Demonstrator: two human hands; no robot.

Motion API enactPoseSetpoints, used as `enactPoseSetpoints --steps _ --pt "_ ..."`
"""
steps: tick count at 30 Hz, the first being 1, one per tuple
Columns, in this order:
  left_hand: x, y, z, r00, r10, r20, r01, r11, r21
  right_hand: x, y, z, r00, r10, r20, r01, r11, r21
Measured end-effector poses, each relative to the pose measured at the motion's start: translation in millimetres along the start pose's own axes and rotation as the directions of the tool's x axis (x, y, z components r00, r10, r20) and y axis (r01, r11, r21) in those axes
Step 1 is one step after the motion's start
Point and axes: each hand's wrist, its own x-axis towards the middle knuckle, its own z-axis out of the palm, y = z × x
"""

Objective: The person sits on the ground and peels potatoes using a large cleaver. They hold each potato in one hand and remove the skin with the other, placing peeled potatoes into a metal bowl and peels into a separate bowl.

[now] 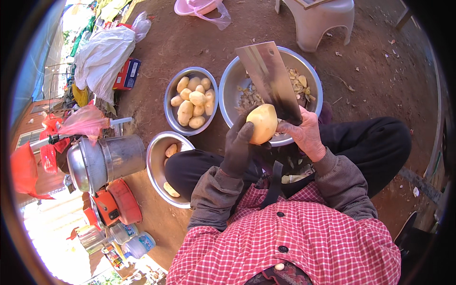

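My left hand [239, 142], in a dark glove, grips a large peeled potato [263, 124]. Bare, my right hand [305, 132] is closed on the lower end of a broad cleaver [265, 74], whose blade slants up and left beside the potato. Its handle is hidden. Beneath both lies a wide metal basin [228, 83] holding peelings [249, 96]. To the left, an oval-looking metal bowl [167, 107] contains several peeled potatoes [197, 98]. Partly covered by my left knee, another metal bowl [153, 171] has several potato pieces or potatoes [171, 150] in it.
A plastic stool [320, 23] stands at the upper right, with a pink basin [196, 8] at the top. Along the left are a metal pot [121, 155], a red tub [124, 201], plastic bottles [140, 245], a red box [125, 74] and a white plastic bag [103, 57].
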Motion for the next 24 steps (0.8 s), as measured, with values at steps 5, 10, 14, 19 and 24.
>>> enactPoseSetpoints --steps 5,10,14,19,24 --pt "1 -1 -24 0.993 -0.002 0.121 -0.024 0.977 0.212 -2 2 -1 0.998 -0.057 -0.002 0.057 0.994 -0.089" --pt "2 -6 -7 0.996 0.085 0.017 -0.086 0.980 0.179 0 -9 0 0.999 -0.045 -0.020 0.044 0.998 -0.039" --pt "-1 -5 -8 0.999 -0.001 0.050 -0.001 0.999 0.054 -3 -20 1 0.985 -0.172 0.021 0.168 0.918 -0.360" --pt "3 -12 -15 0.998 -0.067 -0.020 0.068 0.998 0.008 -9 -27 4 0.919 -0.395 0.025 0.347 0.776 -0.527" --pt "0 -88 -83 0.978 0.188 0.089 -0.101 0.804 -0.585 -15 -35 6 0.832 -0.520 0.195 0.510 0.578 -0.637"
